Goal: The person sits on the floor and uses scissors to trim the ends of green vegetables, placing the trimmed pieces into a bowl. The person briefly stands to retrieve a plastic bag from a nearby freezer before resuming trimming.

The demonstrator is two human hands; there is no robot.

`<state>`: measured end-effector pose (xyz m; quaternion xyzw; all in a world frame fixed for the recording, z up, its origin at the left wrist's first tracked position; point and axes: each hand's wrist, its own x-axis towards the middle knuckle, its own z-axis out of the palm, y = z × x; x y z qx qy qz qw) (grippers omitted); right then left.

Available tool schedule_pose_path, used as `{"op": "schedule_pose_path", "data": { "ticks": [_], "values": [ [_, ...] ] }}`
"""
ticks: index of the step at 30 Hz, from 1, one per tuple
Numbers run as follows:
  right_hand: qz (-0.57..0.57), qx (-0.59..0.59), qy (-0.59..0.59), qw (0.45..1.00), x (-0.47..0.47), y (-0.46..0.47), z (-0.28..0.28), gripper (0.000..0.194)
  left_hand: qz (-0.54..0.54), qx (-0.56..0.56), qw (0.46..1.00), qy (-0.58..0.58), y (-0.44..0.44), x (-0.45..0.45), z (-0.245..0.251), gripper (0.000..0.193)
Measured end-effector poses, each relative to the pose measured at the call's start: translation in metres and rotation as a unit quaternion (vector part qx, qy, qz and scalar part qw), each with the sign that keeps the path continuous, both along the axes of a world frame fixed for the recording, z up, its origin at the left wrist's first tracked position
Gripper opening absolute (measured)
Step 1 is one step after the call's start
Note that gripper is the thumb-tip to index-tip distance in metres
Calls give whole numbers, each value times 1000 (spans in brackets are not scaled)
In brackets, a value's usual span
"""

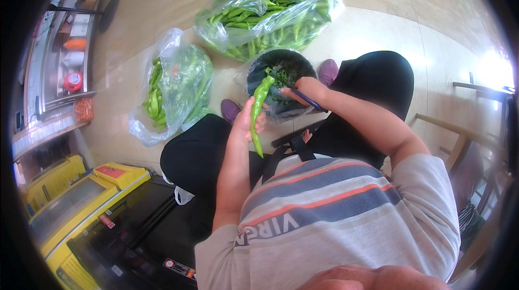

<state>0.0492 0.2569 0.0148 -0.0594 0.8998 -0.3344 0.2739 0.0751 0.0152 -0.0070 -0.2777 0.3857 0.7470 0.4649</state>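
My left hand (pixel 243 123) holds a long green chili pepper (pixel 259 105), its stem end up towards the bin and its tip down by my lap. In my right hand (pixel 311 88) are what look like scissors with dark blue handles (pixel 307 100); the blades are mostly hidden against the dark bin. Both hands are at the near side of a round bin (pixel 305 59) lined with clear plastic. Cut green stems (pixel 279 75) lie inside it.
Beyond the bin, a large clear bag of green peppers (pixel 267 14) rests on the tiled floor (pixel 381 26). A smaller bag of peppers (pixel 182 83) stands to the left. Yellow-framed freezers (pixel 73 209) are at lower left, a wooden chair (pixel 458 127) at right.
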Motion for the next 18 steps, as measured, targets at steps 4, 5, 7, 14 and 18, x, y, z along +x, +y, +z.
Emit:
{"op": "schedule_pose_path", "data": {
  "ticks": [4, 5, 7, 14, 18],
  "values": [
    [-123, -129, -3, 984, -9, 1, -2, 38, 25, 92, 995, 11, -6, -1, 1, 49],
    [-144, -219, 9, 965, -10, -1, -2, 33, 21, 131, 991, 20, -7, 0, 1, 50],
    [-186, -377, 16, 907, -14, -7, 2, 31, -2, 151, 988, 37, -7, 1, 0, 51],
    [-168, -535, -139, 816, -26, 4, 22, 27, -68, 269, 956, 99, -9, 1, 0, 52],
    [-191, -470, -175, 844, -29, 9, 37, 25, -100, 197, 970, 98, -9, -3, 17, 50]
  ]
}}
